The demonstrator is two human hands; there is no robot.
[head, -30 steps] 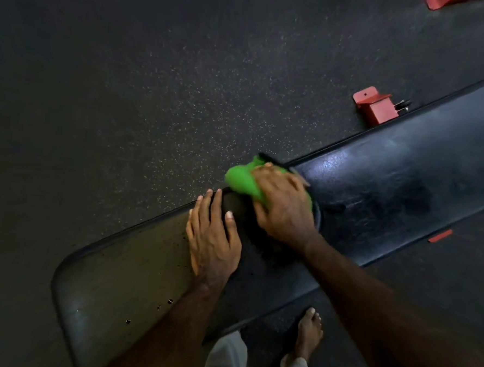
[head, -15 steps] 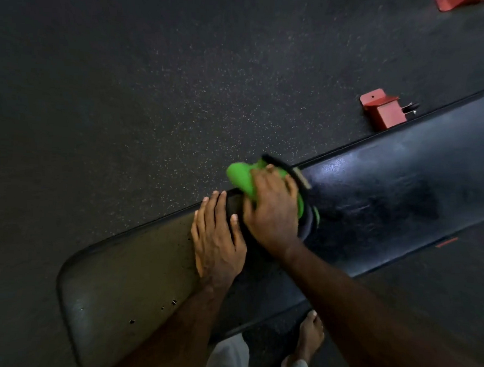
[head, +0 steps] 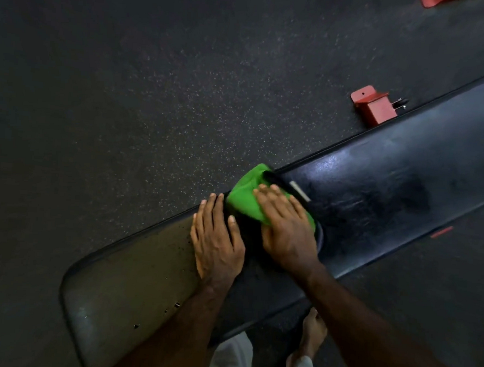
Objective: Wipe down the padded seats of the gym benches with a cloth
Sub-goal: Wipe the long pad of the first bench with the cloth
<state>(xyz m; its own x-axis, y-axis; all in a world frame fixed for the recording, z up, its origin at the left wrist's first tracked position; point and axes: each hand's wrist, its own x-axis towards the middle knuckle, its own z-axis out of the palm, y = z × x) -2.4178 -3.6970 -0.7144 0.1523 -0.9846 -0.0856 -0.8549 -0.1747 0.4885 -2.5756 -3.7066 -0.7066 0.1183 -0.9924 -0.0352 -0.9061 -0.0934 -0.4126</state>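
A long black padded bench (head: 390, 186) runs from lower left to upper right, in two pads with a gap between them. A green cloth (head: 247, 196) lies over that gap at the bench's far edge. My right hand (head: 284, 228) presses flat on the cloth with straight fingers pointing toward the far edge. My left hand (head: 217, 238) rests flat on the duller left pad (head: 133, 278), just left of the cloth, holding nothing. The right pad looks glossy and wet.
Dark speckled rubber floor (head: 155, 93) surrounds the bench. A red metal bench foot (head: 373, 106) sticks out beyond the far edge; another red part (head: 433, 0) shows at the top right. My bare foot (head: 312, 333) stands on the near side.
My right hand has flattened out on the cloth, which now spreads wider toward the far edge. The left hand has stayed flat on the left pad.
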